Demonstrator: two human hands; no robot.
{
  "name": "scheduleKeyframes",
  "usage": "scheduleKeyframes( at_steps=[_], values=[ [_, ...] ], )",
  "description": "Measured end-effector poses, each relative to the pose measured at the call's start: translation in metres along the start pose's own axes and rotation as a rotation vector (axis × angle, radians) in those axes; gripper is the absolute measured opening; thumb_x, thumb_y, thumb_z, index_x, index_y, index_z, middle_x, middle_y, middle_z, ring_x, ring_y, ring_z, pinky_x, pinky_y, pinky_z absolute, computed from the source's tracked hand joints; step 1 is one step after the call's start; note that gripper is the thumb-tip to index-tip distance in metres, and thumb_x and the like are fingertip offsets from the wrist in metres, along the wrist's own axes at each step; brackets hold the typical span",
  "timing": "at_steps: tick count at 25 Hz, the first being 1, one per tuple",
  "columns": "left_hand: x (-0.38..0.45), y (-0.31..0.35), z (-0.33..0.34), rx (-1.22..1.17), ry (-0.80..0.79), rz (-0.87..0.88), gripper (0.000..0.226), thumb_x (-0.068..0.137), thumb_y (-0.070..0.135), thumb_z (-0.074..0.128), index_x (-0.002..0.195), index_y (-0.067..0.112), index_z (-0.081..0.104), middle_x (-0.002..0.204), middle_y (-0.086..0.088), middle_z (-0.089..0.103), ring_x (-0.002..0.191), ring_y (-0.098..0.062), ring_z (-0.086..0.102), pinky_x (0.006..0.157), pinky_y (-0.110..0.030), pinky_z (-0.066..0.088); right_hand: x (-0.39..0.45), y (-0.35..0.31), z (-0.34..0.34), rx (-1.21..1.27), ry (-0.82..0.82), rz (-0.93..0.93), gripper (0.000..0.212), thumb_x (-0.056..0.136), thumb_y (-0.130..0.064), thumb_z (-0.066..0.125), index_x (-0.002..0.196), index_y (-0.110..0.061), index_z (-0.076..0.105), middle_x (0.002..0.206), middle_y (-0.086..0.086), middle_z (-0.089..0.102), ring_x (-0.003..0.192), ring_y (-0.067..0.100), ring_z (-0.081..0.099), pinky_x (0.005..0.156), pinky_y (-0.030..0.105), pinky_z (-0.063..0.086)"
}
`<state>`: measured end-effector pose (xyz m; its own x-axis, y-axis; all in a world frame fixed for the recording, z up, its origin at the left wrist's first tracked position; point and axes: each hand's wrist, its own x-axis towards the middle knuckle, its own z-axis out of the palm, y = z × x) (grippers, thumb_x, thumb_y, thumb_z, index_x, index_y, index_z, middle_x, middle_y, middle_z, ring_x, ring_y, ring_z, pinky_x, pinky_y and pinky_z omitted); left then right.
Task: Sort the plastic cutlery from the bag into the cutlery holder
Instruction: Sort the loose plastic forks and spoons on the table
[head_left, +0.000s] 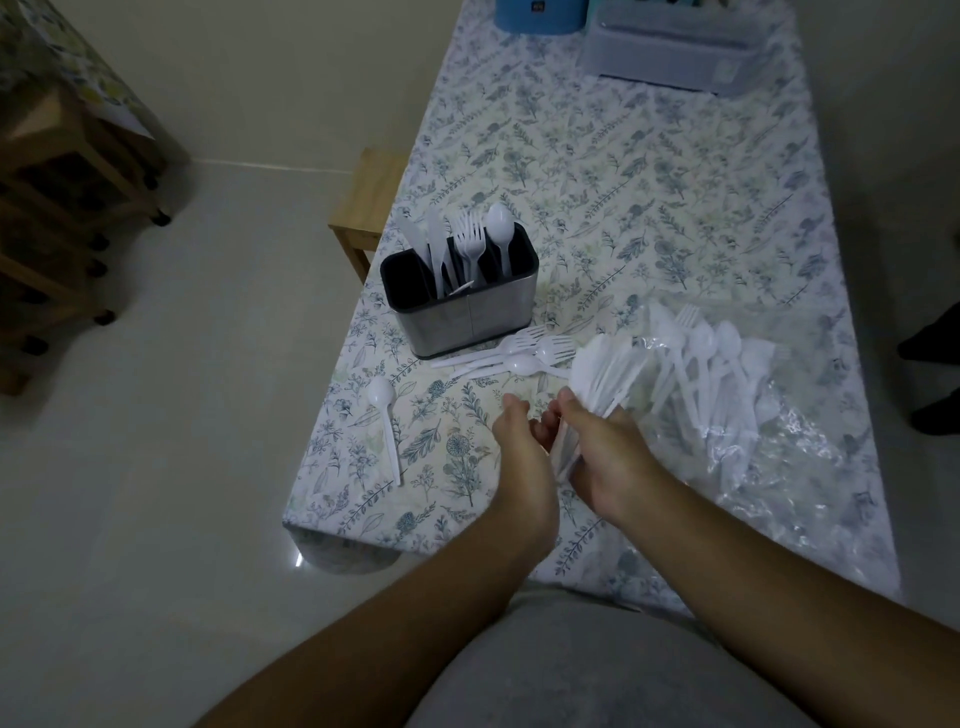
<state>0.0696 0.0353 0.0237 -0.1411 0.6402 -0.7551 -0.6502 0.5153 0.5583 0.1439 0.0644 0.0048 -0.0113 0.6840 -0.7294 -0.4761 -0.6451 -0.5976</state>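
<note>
- The tabletop (649, 171), under a leaf-print cloth, runs long and away from the person; everything in play sits at its near end.
- The bag (800, 441), clear plastic, lies crumpled just right of the right hand, with white spoons and forks fanned on top of it, bowls and tines pointing away.
- The holder (457, 306), a steel box with a dark liner, stands ahead and left of both hands, well apart from them. Knives, forks and a spoon stand upright in separate slots; the leftmost slot looks empty.
- The right hand (605, 452) is curled around a bundle (602, 374) of white cutlery, gripping it low; the bundle slants up, away and a little right from the fist. Blur hides which pieces it holds.
- The left hand (519, 441) sits just beside it, fingers bent in toward the handle ends. I cannot tell whether it pinches a piece or only touches.
- The left hand is the nearer one to the holder, so I would guess it makes the carry, lifting pieces ahead and left.
- Loose forks (524, 345) and spoons lie between hands and holder, long axes running left to right, touching one another.
- A lone spoon (387, 431) lies left of the left hand, bowl away, handle toward the person.
- Writing: the blue tub (540, 13) and grey box (670, 57) at the far end carry small labels, too small to read.
</note>
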Motion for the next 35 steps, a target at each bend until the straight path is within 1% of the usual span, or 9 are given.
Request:
scheduleKeyframes(
  at_steps=[2,4,6,8,12,17,21,28,35],
  values=[
    [0.002,0.001,-0.009,0.21,0.012,0.146,0.041,0.106,0.048,0.032,0.121,0.016,0.052,0.107,-0.004,0.06,0.094,-0.014,0.059,0.081,-0.033,0.05,0.001,-0.006,-0.008,-0.065,0.039,-0.005,0.014,0.099,-0.016,0.064,0.105,-0.004,0.062,0.079,0.007,0.066,0.07,0.019,0.066,0.065,0.037,0.057],
    [0.019,0.009,-0.038,0.674,0.046,0.273,0.022,0.103,0.036,0.047,0.108,0.016,0.055,0.097,-0.004,0.06,0.078,-0.01,0.056,0.063,-0.024,0.045,0.003,-0.015,-0.027,-0.092,0.054,0.072,0.008,0.099,-0.012,0.061,0.102,-0.007,0.056,0.075,0.005,0.058,0.059,0.017,0.057,0.056,0.035,0.051],
    [0.031,0.012,-0.065,1.241,0.007,0.283,0.017,0.091,0.03,0.065,0.096,0.016,0.058,0.088,-0.001,0.063,0.072,-0.01,0.059,0.058,-0.024,0.047,0.002,-0.015,-0.047,-0.103,0.077,0.18,0.008,0.092,-0.007,0.059,0.089,-0.011,0.053,0.069,0.003,0.049,0.049,0.014,0.045,0.048,0.029,0.04],
    [0.031,0.005,-0.074,1.56,-0.07,0.345,0.018,0.083,0.027,0.071,0.084,0.012,0.063,0.076,-0.001,0.064,0.067,-0.015,0.061,0.058,-0.03,0.052,-0.001,-0.008,-0.058,-0.166,0.094,0.248,0.015,0.088,-0.007,0.06,0.077,-0.014,0.052,0.061,0.0,0.045,0.045,0.013,0.037,0.044,0.025,0.032],
    [0.034,0.006,-0.074,1.575,-0.02,0.368,0.018,0.089,0.025,0.07,0.078,0.013,0.064,0.069,0.002,0.062,0.06,-0.009,0.057,0.054,-0.021,0.048,-0.007,0.0,-0.063,-0.268,0.082,0.188,0.013,0.085,-0.006,0.075,0.094,-0.011,0.067,0.063,-0.001,0.046,0.047,0.012,0.038,0.041,0.023,0.03],
    [0.05,0.012,-0.074,1.462,0.091,0.587,0.027,0.088,0.031,0.072,0.106,0.016,0.06,0.103,0.001,0.058,0.086,-0.013,0.059,0.073,-0.027,0.054,-0.01,-0.004,-0.063,-0.226,0.054,0.209,0.021,0.091,-0.025,0.075,0.085,-0.008,0.065,0.065,0.005,0.055,0.051,0.016,0.051,0.048,0.028,0.046],
    [0.05,-0.005,-0.067,1.656,-0.033,0.591,0.015,0.094,0.027,0.064,0.094,0.012,0.066,0.091,-0.002,0.064,0.076,-0.012,0.061,0.068,-0.026,0.054,-0.01,-0.002,-0.067,-0.278,0.02,0.22,0.026,0.094,-0.038,0.071,0.096,-0.014,0.062,0.064,0.002,0.051,0.05,0.015,0.044,0.049,0.03,0.046],
    [0.063,0.0,-0.062,1.682,0.052,0.541,0.02,0.094,0.022,0.055,0.082,0.009,0.064,0.072,-0.003,0.061,0.064,-0.015,0.062,0.055,-0.028,0.053,-0.006,0.004,-0.072,-0.312,0.048,0.175,0.01,0.088,-0.019,0.078,0.092,-0.013,0.072,0.06,0.002,0.044,0.048,0.016,0.04,0.045,0.027,0.038],
    [0.065,-0.005,-0.059,1.752,0.01,0.504,0.031,0.096,0.035,0.057,0.076,0.013,0.059,0.064,0.002,0.051,0.06,-0.016,0.056,0.05,-0.022,0.038,0.0,0.008,-0.075,-0.262,0.08,0.194,0.023,0.088,-0.02,0.077,0.107,-0.006,0.074,0.073,0.004,0.053,0.054,0.016,0.043,0.047,0.029,0.04]
  ],
)
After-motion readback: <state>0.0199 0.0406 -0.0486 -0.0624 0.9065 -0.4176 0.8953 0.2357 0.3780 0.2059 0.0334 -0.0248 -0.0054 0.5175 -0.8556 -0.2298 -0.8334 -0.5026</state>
